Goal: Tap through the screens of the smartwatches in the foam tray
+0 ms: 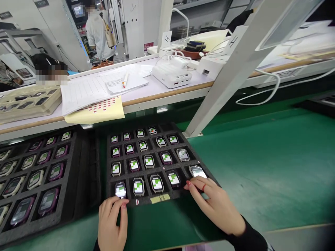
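Note:
A black foam tray (154, 162) lies on the green bench, its compartments holding several smartwatch bodies with lit green-and-white screens. My left hand (112, 219) grips the tray's front left corner, fingers bent over the rim beside a smartwatch (120, 190) with a bright screen. At the front right corner, my right hand (213, 202) has its fingers closed on the edge, partly covering another smartwatch (197, 171) that reflects light. The tray's front rim bears a yellow label (160, 198) between my hands. The undersides of my fingers are hidden.
A second foam tray (65, 195) of purple and cream smartwatches stands at the left. Behind, a shelf carries papers (86, 87), a white charger (171, 75) and a beige tray (49, 104). A slanted white post (225, 80) meets the green bench (261, 157). Two people are beyond.

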Motion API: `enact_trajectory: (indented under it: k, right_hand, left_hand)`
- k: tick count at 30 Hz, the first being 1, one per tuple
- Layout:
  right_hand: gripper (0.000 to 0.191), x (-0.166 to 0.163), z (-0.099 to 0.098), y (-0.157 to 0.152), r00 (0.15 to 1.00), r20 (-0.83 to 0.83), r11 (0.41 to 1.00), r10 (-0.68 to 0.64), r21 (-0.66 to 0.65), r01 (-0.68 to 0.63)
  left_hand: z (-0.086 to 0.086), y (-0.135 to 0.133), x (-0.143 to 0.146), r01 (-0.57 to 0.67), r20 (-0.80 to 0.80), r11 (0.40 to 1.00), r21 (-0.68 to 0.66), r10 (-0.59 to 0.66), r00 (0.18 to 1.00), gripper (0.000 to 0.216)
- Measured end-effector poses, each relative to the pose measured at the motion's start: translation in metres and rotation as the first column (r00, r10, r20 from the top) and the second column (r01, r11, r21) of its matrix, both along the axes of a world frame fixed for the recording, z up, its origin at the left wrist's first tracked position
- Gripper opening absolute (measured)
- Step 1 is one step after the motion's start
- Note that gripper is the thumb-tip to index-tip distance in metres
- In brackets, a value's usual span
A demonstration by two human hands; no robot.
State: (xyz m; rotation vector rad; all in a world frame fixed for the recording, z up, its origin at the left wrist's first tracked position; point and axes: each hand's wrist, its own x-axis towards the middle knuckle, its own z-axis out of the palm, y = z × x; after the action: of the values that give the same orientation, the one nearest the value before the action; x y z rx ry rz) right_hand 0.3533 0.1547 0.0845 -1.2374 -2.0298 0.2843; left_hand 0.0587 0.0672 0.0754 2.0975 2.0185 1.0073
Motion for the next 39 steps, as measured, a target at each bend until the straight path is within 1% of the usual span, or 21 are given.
enact_trajectory:
  k: [2, 4, 6, 7, 9, 11, 14, 17, 20, 23, 26, 28, 30, 32, 35, 37, 39]
  right_hand:
    - [0.033, 0.011, 0.006, 0.0, 0.999, 0.011, 0.999, -0.05, 0.003, 0.05]
    - [0.033, 0.025, 0.011, 0.006, 0.989, 0.046, 0.99, -0.137, 0.03, 0.136]
    - [0.036, 0.038, 0.014, 0.016, 0.976, 0.111, 0.982, -0.188, 0.045, 0.184]
    - [0.038, 0.044, 0.015, 0.021, 0.971, 0.153, 0.983, -0.185, 0.041, 0.181]
    - [0.044, 0.05, 0.014, 0.033, 0.962, 0.238, 0.99, -0.137, 0.016, 0.137]
    - [0.049, 0.053, 0.011, 0.042, 0.953, 0.293, 0.996, -0.081, -0.011, 0.088]
    - [0.05, 0.054, 0.006, 0.05, 0.948, 0.317, 0.997, 0.002, -0.07, 0.021]
    - [0.048, 0.056, 0.003, 0.052, 0.943, 0.322, 0.991, 0.08, -0.126, -0.041]
    - [0.046, 0.058, 0.004, 0.053, 0.943, 0.315, 0.985, 0.109, -0.165, -0.059]
    - [0.044, 0.059, 0.007, 0.056, 0.953, 0.279, 0.978, 0.113, -0.198, -0.058]
    - [0.039, 0.06, 0.013, 0.06, 0.969, 0.195, 0.965, 0.153, -0.239, -0.104]
    - [0.038, 0.062, 0.018, 0.061, 0.97, 0.147, 0.95, 0.192, -0.274, -0.147]
    - [0.039, 0.065, 0.024, 0.06, 0.97, 0.124, 0.932, 0.211, -0.325, -0.161]
    - [0.039, 0.069, 0.027, 0.059, 0.971, 0.11, 0.905, 0.212, -0.397, -0.153]
    - [0.039, 0.073, 0.029, 0.058, 0.974, 0.059, 0.844, 0.221, -0.511, -0.16]
    - [0.043, 0.074, 0.031, 0.06, 0.976, 0.009, 0.815, 0.216, -0.553, -0.175]
    - [0.048, 0.071, 0.034, 0.063, 0.983, -0.04, 0.796, 0.179, -0.581, -0.168]
  left_hand:
    - [0.005, -0.007, -0.001, -0.015, 0.056, 0.998, -0.058, 0.018, 0.998, 0.021]
    - [0.011, -0.01, -0.005, -0.044, 0.074, 0.992, -0.122, 0.053, 0.996, 0.023]
    - [0.017, -0.007, -0.011, -0.053, 0.031, 0.979, -0.195, 0.061, 0.998, 0.026]
    - [0.019, -0.004, -0.013, -0.06, -0.003, 0.972, -0.227, 0.06, 0.998, 0.028]
    - [0.021, 0.004, -0.014, -0.074, -0.076, 0.965, -0.251, 0.057, 0.995, 0.033]
    - [0.021, 0.012, -0.011, -0.1, -0.147, 0.972, -0.213, 0.069, 0.987, 0.038]
    - [0.019, 0.021, -0.004, -0.112, -0.249, 0.983, -0.143, 0.074, 0.966, 0.046]
    - [0.019, 0.027, 0.0, -0.105, -0.295, 0.984, -0.145, 0.058, 0.954, 0.051]
    - [0.021, 0.031, 0.001, -0.094, -0.251, 0.979, -0.183, 0.046, 0.967, 0.052]
    - [0.026, 0.032, 0.0, -0.061, -0.132, 0.961, -0.27, 0.026, 0.991, 0.048]
    - [0.032, 0.031, -0.002, -0.04, -0.022, 0.929, -0.368, 0.034, 0.999, 0.048]
    - [0.036, 0.03, -0.006, -0.033, 0.023, 0.9, -0.435, 0.048, 0.999, 0.05]
    - [0.039, 0.03, -0.011, -0.018, 0.055, 0.875, -0.484, 0.051, 0.997, 0.05]
    - [0.041, 0.03, -0.017, -0.007, 0.074, 0.87, -0.493, 0.05, 0.996, 0.048]
    - [0.042, 0.031, -0.018, -0.022, 0.078, 0.898, -0.439, 0.062, 0.995, 0.044]
    - [0.043, 0.031, -0.013, -0.013, 0.097, 0.916, -0.401, 0.057, 0.994, 0.041]
    - [0.046, 0.034, -0.005, 0.017, 0.142, 0.914, -0.406, 0.044, 0.989, 0.038]
